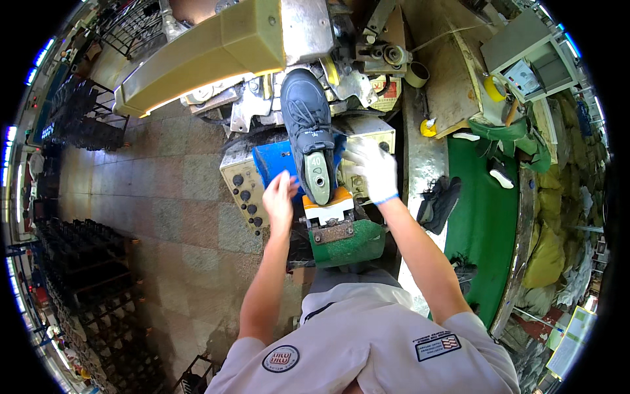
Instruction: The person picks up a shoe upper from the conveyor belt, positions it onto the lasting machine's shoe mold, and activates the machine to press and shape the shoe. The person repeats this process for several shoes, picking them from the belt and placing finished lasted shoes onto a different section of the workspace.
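Observation:
A dark grey shoe upper (307, 125) on a last sits upside-down in a cream-coloured machine (216, 49), its greenish last top facing me. My bare left hand (279, 196) hovers at the shoe's left side near the heel, fingers apart, holding nothing that I can see. My right hand (371, 167), in a white glove, rests against the shoe's right side with fingers spread. An orange and white block (327, 209) and a green pad (348, 244) lie just below the heel.
A panel with several dark knobs (246, 197) stands left of the shoe. A green conveyor belt (482, 223) on the right carries dark shoes (438, 202). Black racks (85, 276) line the tiled floor at left. Tape rolls (415, 73) lie on the bench beyond.

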A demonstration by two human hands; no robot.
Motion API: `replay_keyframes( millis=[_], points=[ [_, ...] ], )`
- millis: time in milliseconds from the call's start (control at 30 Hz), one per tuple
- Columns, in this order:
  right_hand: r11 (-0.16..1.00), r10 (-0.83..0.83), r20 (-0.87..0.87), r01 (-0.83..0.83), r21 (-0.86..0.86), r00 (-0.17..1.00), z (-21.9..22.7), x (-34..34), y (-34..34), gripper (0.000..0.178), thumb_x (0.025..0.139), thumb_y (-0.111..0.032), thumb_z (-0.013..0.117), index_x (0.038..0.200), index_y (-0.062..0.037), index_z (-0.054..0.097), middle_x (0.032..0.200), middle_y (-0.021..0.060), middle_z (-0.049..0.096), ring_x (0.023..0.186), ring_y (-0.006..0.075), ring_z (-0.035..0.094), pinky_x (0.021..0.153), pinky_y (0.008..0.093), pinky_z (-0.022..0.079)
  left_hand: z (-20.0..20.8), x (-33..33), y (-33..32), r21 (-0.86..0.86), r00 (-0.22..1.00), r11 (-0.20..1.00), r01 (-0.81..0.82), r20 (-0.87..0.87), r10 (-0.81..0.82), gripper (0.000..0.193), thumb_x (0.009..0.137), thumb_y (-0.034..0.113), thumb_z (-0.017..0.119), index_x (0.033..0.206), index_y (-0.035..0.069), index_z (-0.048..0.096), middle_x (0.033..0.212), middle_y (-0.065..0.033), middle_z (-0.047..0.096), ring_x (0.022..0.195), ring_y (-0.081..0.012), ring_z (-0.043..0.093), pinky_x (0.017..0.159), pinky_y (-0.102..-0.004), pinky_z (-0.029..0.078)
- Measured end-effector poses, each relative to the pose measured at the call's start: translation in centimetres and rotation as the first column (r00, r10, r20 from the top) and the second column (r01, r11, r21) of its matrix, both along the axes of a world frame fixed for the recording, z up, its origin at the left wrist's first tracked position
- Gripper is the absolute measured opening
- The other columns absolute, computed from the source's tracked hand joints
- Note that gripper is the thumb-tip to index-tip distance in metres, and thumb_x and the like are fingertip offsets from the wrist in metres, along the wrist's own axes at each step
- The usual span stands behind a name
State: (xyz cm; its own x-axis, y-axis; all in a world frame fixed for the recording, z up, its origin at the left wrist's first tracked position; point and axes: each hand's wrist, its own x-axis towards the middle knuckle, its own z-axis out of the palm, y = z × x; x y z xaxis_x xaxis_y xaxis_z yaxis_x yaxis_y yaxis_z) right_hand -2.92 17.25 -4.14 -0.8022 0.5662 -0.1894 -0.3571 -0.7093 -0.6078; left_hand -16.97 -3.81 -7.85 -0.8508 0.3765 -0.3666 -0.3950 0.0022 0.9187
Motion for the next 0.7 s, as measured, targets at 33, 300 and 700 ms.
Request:
replay_keyframes(
  millis=[33, 300, 700],
  points=[
    [0.975, -0.061, 0.103, 0.037, 0.218, 0.993, 0.2, 2.7, 0.1, 0.052, 0.104, -0.031, 0.033, 0.138, 0.0059, 0.047, 0.13, 0.0278, 0.057, 0.114, 0.0402, 0.062, 0.088, 0.0496, 0.056, -1.8, 1.3, -2.7, 0.02, 0.993, 0.993, -0.117, -0.011, 0.117, 0.031, 0.095, 0.021, 0.07, 0.111, -0.006, 0.067, 0.088, -0.005, 0.066, 0.076, -0.0119, 0.063, 0.071, -0.0243, 0.052],
    [0.917, -0.397, 0.346, 0.357, 0.175, 0.85, 0.8, 15.8, -2.4, 0.051, 0.097, -0.026, 0.064, 0.133, 0.0065, 0.051, 0.12, 0.0266, 0.064, 0.101, 0.0379, 0.069, 0.074, 0.0458, 0.06, -10.3, 9.9, -9.6, -0.494, 0.999, 0.869, -0.018, -0.033, 0.002, 0.079, 0.074, 0.044, 0.085, 0.12, -0.013, 0.057, 0.106, -0.0239, 0.07, 0.098, -0.0351, 0.067, 0.09, -0.0409, 0.05],
    [0.941, -0.289, 0.462, 0.16, 0.299, 0.839, 2.1, 16.1, -3.4, 0.046, 0.1, -0.023, 0.059, 0.132, 0.0084, 0.05, 0.123, 0.0269, 0.063, 0.104, 0.0378, 0.068, 0.076, 0.0438, 0.061, -12.9, 5.6, -6.9, -0.443, 0.986, 0.893, -0.076, -0.168, 0.0, 0.086, 0.074, 0.034, 0.083, 0.138, -0.01, 0.046, 0.129, -0.0328, 0.059, 0.122, -0.0418, 0.058, 0.103, -0.0417, 0.046]
  ],
)
